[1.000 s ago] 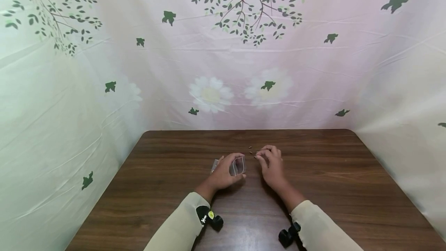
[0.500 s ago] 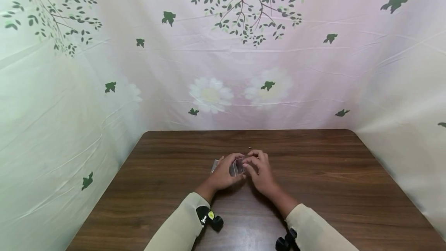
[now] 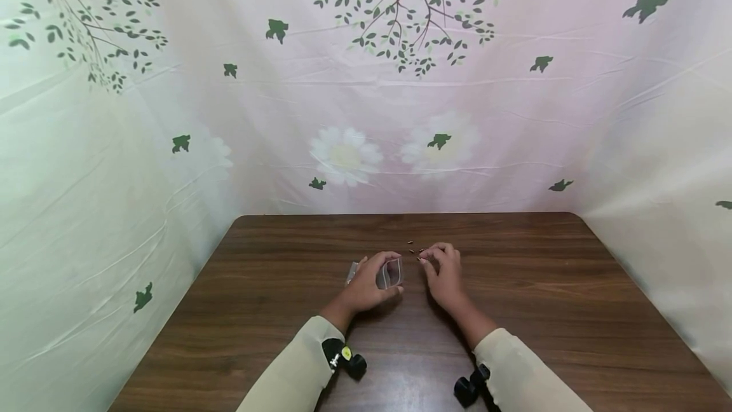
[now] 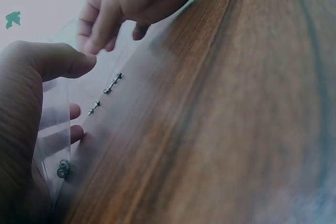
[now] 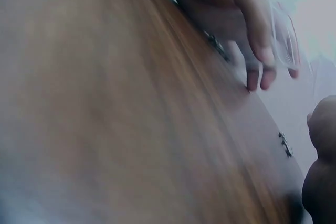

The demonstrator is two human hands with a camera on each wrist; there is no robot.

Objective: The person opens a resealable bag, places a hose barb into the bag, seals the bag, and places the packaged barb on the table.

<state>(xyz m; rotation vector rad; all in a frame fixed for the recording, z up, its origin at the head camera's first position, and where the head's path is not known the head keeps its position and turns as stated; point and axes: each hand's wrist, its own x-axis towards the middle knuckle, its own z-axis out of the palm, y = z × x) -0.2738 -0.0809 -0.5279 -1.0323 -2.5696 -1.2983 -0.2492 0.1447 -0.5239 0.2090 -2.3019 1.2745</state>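
My left hand [image 3: 361,286] grips a small clear zip bag [image 3: 394,274], its mouth held spread between thumb and fingers. In the left wrist view, a few small round-headed metal pieces [image 4: 63,169] show low inside the bag [image 4: 55,135]. To its right, my right hand [image 3: 446,275] reaches down with thumb and forefinger drawn together around a tiny dark screw-like piece [image 3: 419,259]. Close by lie other small screws [image 3: 411,251] on the table, also seen in a row of screws [image 4: 112,83] in the left wrist view. The right fingertips are partly hidden and small.
The brown wooden table [image 3: 515,297] has rounded far corners. A printed cloth [image 3: 389,100] hangs behind it and along both sides. Each wrist carries a black camera mount [image 3: 356,366]. One screw [image 3: 410,242] lies a little farther back than the others.
My right hand went left to the bag's mouth half a second ago and is now back right, at the screws. The left hand and the bag have stayed in place.
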